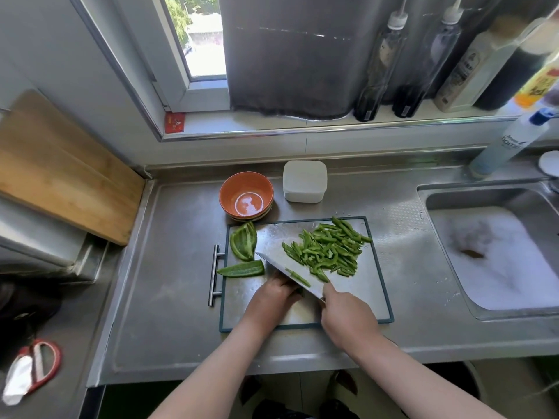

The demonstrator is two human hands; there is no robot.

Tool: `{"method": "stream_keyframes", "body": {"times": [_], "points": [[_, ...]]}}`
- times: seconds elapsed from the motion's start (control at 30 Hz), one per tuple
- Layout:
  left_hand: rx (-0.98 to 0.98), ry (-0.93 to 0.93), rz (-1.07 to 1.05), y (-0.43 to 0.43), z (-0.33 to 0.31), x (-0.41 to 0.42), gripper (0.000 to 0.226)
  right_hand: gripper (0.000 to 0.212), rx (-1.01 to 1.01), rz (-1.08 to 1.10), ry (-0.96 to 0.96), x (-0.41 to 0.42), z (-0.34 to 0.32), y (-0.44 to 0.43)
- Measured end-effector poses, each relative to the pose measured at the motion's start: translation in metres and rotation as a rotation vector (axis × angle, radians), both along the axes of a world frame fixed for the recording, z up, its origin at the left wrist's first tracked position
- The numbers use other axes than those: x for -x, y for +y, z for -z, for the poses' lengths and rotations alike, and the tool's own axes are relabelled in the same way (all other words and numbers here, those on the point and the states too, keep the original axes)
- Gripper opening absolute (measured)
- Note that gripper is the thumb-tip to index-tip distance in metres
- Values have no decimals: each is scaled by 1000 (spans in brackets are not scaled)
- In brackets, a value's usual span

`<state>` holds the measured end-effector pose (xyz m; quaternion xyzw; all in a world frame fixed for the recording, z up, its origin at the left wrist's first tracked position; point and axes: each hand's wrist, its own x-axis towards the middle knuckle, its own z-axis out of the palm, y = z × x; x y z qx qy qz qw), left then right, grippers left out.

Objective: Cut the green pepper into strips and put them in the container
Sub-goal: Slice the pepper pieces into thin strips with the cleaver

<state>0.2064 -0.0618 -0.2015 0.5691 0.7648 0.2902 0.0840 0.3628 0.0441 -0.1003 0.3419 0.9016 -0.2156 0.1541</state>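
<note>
Between the hands, the knife [287, 273] gripped by the right hand [348, 313] slants across, its blade against the left hand [272, 293], whose curled fingers hold down a pepper piece [300, 290]. Ahead of the right hand a heap of pepper strips [326, 249] covers much of the cutting board [372, 285]; ahead of the left hand lie two larger pepper sections [243, 241]. Beyond these an orange bowl [245, 193] and a white container [305, 181] stand near each other, a narrow gap between. Left of the left hand, past the board's handle [214, 275], the surface [169, 252] is bare; right of the right hand a bare strip runs to the sink [484, 189].
</note>
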Motion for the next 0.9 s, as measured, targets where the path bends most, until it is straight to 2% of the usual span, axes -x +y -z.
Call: {"method": "stream_keyframes", "body": {"times": [0.3, 0.57, 0.8, 0.9], "points": [[-50, -27, -5, 0, 2, 0, 26, 8, 5, 5, -33, -9, -5, 5], [-63, -41, -19, 0, 7, 0, 35, 8, 11, -7, -45, -5, -8, 8], [-111, -51, -22, 0, 12, -1, 31, 7, 49, 14, -46, 9, 0, 10], [-121, -42, -21, 0, 13, 0, 23, 9, 84, 6, -55, 15, 1, 14]]}}
